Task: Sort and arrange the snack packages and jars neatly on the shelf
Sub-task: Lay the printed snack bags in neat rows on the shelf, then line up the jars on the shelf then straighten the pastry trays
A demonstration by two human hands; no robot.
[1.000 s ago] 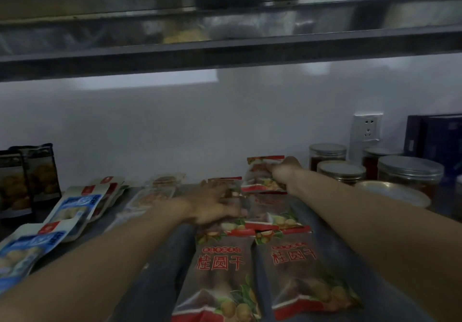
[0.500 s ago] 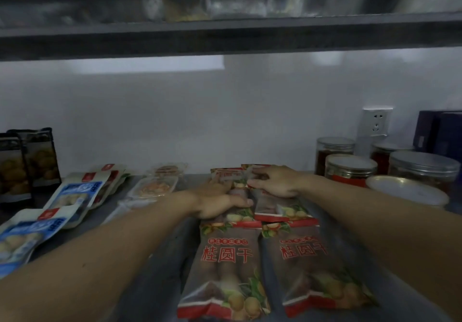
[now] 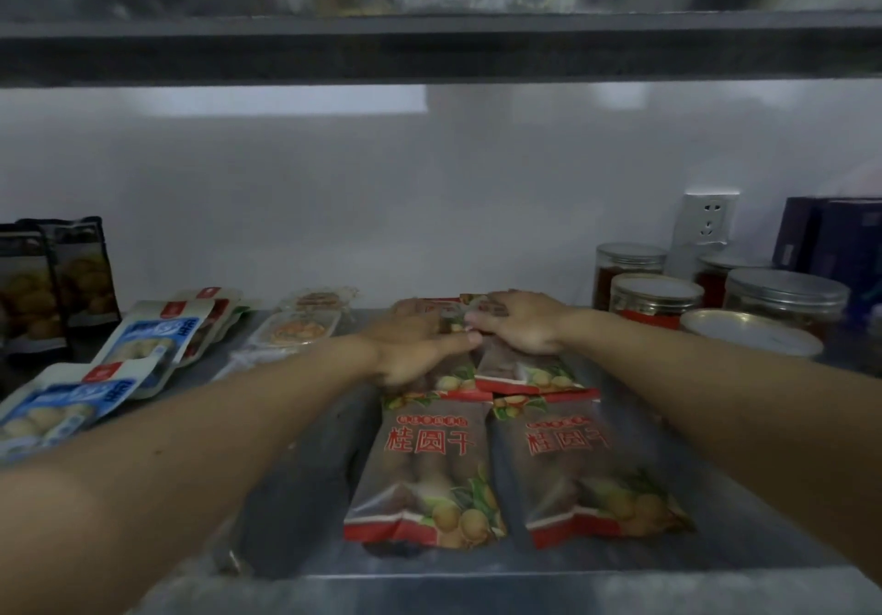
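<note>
Two bare arms reach onto a grey metal shelf (image 3: 296, 528) where red-and-brown plastic packets of dried longan (image 3: 425, 471) lie in two rows. The left hand (image 3: 420, 347) lies flat, fingers straight, on the rear-left packet. The right hand (image 3: 520, 323) covers the rear-right one, fingers slightly bent; whether they grip cannot be told. Clear jars with silver lids (image 3: 656, 297) crowd in at 2 o'clock, just beside the right forearm, with dark blue boxes (image 3: 830, 237) behind. Clear plastic trays (image 3: 298, 328) sit at 10 o'clock and blue-and-white pouches (image 3: 148, 337) at 9 o'clock.
</note>
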